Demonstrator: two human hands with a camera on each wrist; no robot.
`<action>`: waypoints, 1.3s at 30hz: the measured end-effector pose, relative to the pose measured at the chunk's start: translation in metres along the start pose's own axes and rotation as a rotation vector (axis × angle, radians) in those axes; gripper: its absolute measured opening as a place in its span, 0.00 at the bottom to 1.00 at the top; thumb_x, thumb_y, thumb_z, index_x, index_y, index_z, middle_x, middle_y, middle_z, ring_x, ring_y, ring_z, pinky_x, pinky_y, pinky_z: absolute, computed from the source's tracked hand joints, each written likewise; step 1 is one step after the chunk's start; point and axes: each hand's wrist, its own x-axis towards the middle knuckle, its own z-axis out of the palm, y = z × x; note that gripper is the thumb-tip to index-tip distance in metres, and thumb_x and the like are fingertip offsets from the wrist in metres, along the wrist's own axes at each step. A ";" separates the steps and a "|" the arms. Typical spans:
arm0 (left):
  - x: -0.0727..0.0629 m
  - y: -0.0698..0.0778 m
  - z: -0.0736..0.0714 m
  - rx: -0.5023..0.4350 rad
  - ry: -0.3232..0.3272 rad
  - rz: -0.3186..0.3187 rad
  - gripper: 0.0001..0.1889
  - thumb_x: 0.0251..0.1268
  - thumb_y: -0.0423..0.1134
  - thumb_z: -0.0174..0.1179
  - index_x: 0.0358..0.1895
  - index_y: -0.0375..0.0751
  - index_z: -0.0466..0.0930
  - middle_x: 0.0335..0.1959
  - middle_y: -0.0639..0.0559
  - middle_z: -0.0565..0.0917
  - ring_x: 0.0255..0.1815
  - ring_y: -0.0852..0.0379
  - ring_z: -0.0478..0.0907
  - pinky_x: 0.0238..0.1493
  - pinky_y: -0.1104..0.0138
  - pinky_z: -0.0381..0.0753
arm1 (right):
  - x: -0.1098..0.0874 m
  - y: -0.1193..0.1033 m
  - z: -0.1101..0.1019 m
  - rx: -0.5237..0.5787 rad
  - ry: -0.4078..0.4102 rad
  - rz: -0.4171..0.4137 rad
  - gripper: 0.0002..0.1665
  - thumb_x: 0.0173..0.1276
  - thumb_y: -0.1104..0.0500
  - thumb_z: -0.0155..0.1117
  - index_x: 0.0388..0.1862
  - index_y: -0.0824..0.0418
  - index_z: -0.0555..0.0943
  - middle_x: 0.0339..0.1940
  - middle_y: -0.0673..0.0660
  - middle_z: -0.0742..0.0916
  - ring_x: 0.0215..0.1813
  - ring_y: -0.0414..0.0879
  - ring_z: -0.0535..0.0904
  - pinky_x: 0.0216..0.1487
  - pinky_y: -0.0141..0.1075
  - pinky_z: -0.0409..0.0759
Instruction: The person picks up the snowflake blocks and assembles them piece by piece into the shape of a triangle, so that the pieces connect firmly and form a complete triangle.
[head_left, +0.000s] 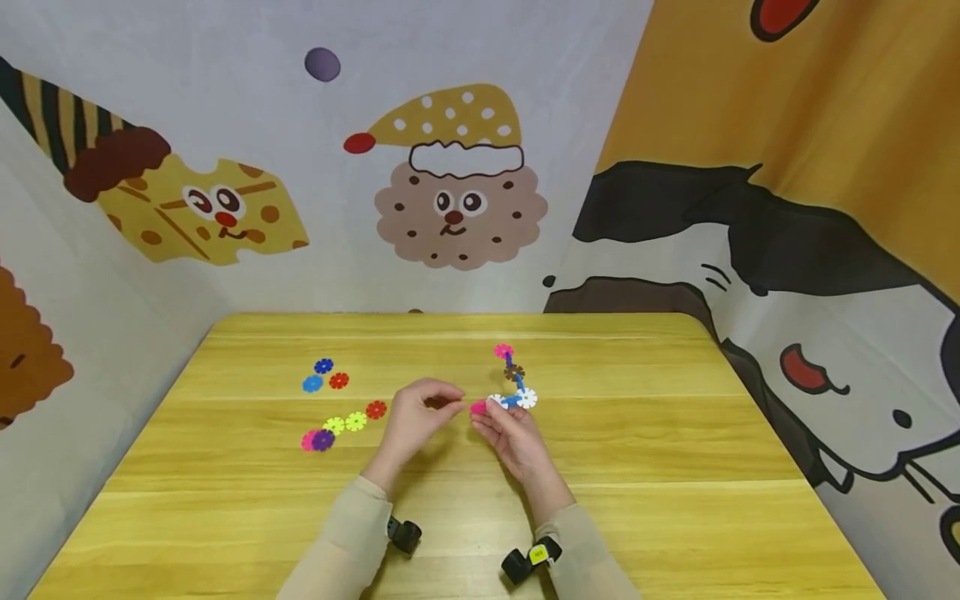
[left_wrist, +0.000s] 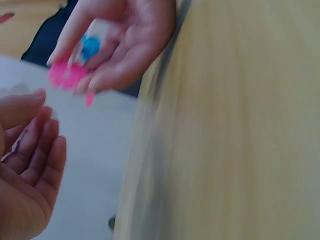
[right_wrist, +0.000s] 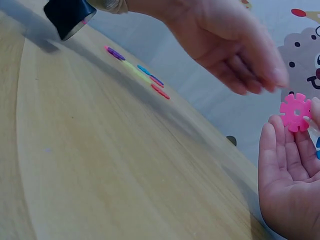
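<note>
My right hand [head_left: 517,442] pinches a chain of flower-shaped plastic snowflake discs near its end, between thumb and fingers. A pink disc [right_wrist: 296,112] sticks out at that end, beside a white and a blue disc [left_wrist: 90,47]. From there the chain passes a white disc [head_left: 527,397], bends away over the table through blue pieces and a brown disc [head_left: 514,372], and finishes in another pink disc [head_left: 503,351]. My left hand [head_left: 418,417] hovers just left of the near pink disc, apart from it, fingers loosely bent with nothing visible between them.
Left on the wooden table [head_left: 225,517] lie loose discs: dark blue [head_left: 323,366], light blue [head_left: 312,383] and red [head_left: 339,381]. Nearer are another red disc [head_left: 376,409], yellow discs [head_left: 356,421], and a purple disc [head_left: 323,440] overlapping a pink one. A cartoon-printed cloth hangs behind.
</note>
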 end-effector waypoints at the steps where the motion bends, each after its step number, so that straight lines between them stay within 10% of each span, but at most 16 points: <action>1: 0.000 -0.002 -0.006 0.024 0.001 -0.019 0.07 0.56 0.31 0.73 0.38 0.40 0.89 0.35 0.54 0.87 0.36 0.56 0.82 0.41 0.62 0.83 | 0.000 0.000 0.000 0.001 0.009 -0.001 0.18 0.78 0.68 0.50 0.32 0.59 0.86 0.35 0.54 0.89 0.41 0.44 0.86 0.53 0.36 0.81; 16: -0.001 -0.064 -0.098 0.285 -0.121 -0.188 0.18 0.61 0.33 0.70 0.54 0.30 0.83 0.52 0.37 0.84 0.52 0.39 0.80 0.53 0.47 0.79 | 0.000 0.001 0.000 0.007 0.015 0.001 0.16 0.77 0.68 0.52 0.33 0.61 0.85 0.35 0.56 0.89 0.40 0.44 0.86 0.52 0.36 0.82; 39: 0.000 -0.081 -0.110 0.323 -0.204 -0.248 0.15 0.55 0.32 0.74 0.46 0.37 0.86 0.48 0.43 0.82 0.51 0.42 0.76 0.56 0.46 0.74 | 0.000 0.001 -0.001 0.002 -0.030 -0.017 0.17 0.78 0.68 0.51 0.34 0.60 0.85 0.35 0.55 0.89 0.41 0.44 0.86 0.52 0.35 0.82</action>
